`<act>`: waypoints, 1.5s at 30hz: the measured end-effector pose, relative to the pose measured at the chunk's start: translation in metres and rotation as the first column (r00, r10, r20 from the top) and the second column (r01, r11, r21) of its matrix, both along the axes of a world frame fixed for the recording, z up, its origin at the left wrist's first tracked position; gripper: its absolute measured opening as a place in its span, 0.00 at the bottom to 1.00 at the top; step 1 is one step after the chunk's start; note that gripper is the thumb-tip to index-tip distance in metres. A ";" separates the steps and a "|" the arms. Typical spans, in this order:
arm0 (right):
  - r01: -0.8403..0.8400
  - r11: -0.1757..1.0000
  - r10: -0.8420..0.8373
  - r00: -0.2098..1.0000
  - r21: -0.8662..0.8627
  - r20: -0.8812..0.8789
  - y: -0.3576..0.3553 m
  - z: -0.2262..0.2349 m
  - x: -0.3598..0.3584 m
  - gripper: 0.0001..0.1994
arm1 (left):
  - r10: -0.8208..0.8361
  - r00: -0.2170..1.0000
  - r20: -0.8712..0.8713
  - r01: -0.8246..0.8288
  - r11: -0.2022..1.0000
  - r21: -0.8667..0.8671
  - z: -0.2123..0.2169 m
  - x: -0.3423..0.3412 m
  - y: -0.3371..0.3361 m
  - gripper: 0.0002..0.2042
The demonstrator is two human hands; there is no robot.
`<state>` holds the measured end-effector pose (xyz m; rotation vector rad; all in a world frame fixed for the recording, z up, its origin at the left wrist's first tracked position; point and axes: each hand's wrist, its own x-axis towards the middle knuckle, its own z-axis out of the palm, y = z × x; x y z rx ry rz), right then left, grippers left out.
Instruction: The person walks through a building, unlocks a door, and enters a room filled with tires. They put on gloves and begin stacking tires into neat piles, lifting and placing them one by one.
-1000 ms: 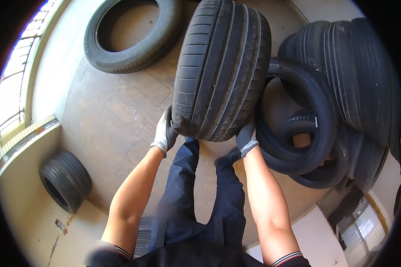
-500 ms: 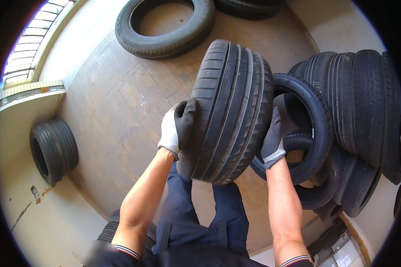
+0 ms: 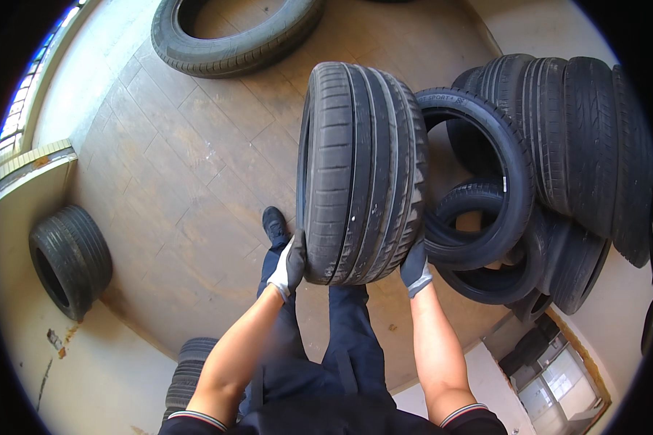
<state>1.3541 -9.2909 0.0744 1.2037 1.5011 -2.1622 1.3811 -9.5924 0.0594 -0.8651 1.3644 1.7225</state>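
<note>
Between my hands is a wide black tyre (image 3: pixel 366 174), held upright with its grooved tread facing me. The tread looks worn, with a rough, ragged band along its right shoulder. My left hand (image 3: pixel 292 262), in a white and dark grey work glove, presses on the tyre's lower left side. On the lower right side my right hand (image 3: pixel 415 267), gloved the same way, grips it; its fingertips are partly hidden. Both forearms reach forward, and the tyre hangs in front of my legs.
Several tyres (image 3: pixel 544 130) are stacked upright along the right wall, with a loose tyre (image 3: pixel 519 210) leaning before them. One large tyre (image 3: pixel 239 54) lies at the far side. Another tyre (image 3: pixel 87 254) stands by the left wall; more tyres (image 3: pixel 189 373) are stacked near my left elbow.
The tyre has been turned more upright, and both hands have shifted to lower on its sides. My view has moved, and my left shoe now shows on the floor.
</note>
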 end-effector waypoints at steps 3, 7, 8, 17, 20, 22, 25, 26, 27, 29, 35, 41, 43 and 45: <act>0.061 0.989 -0.052 0.996 -0.132 0.069 0.007 -0.030 0.027 0.29 | 0.173 0.980 -0.097 -0.158 0.977 0.145 -0.025 0.013 0.006 0.35; 0.073 0.981 -0.071 0.997 -0.182 0.012 0.027 -0.050 0.026 0.28 | 0.274 0.960 -0.054 -0.256 0.942 0.219 -0.035 -0.001 0.024 0.34; -0.015 0.973 0.001 0.998 -0.232 -0.062 0.032 -0.049 0.022 0.28 | 0.343 0.939 0.029 -0.338 0.902 0.269 -0.030 -0.006 0.027 0.33; -0.336 0.826 0.288 0.942 -0.453 -0.174 0.078 0.021 -0.047 0.32 | -0.037 0.935 -0.353 -0.092 0.935 -0.343 0.081 -0.040 0.074 0.31; -0.182 0.962 0.202 0.976 -0.201 0.080 0.090 0.031 -0.068 0.32 | -0.087 0.962 -0.259 -0.003 0.944 -0.331 0.084 -0.053 0.100 0.31; -0.162 0.957 0.180 0.982 -0.240 0.058 0.094 0.040 -0.075 0.33 | -0.060 0.954 -0.294 -0.021 0.964 -0.265 0.081 -0.057 0.118 0.31; -0.156 0.977 0.137 0.982 0.145 0.132 0.099 0.054 -0.073 0.32 | -0.006 0.955 -0.297 -0.044 0.986 -0.162 0.075 -0.061 0.136 0.34; -0.192 0.955 0.167 0.978 0.228 0.127 0.101 0.055 -0.072 0.32 | 0.010 0.957 -0.290 -0.047 0.991 -0.122 0.073 -0.064 0.139 0.34; -0.187 0.962 0.172 0.981 0.199 0.088 0.105 0.056 -0.071 0.31 | -0.001 0.962 -0.274 -0.030 0.994 -0.109 0.072 -0.067 0.142 0.37; -0.274 0.911 0.268 0.961 0.309 0.062 0.112 0.052 -0.069 0.32 | -0.017 0.965 -0.263 0.004 0.999 -0.050 0.070 -0.073 0.146 0.39; -0.280 0.711 0.380 0.925 0.645 -0.019 0.119 0.040 -0.062 0.30 | -0.042 0.968 -0.248 0.049 0.999 0.019 0.059 -0.086 0.165 0.42; -0.232 0.173 0.544 0.832 0.957 0.104 0.073 0.063 -0.032 0.27 | -0.073 0.980 -0.184 0.082 0.996 0.042 0.053 -0.098 0.185 0.40; -0.225 0.282 0.466 0.882 0.932 0.072 0.065 0.062 -0.027 0.27 | 0.002 0.986 -0.166 0.018 0.993 0.119 0.053 -0.098 0.191 0.38; -0.191 0.458 0.429 0.903 0.868 -0.028 0.067 0.057 -0.026 0.26 | 0.025 0.980 -0.198 0.002 0.991 0.132 0.052 -0.090 0.195 0.37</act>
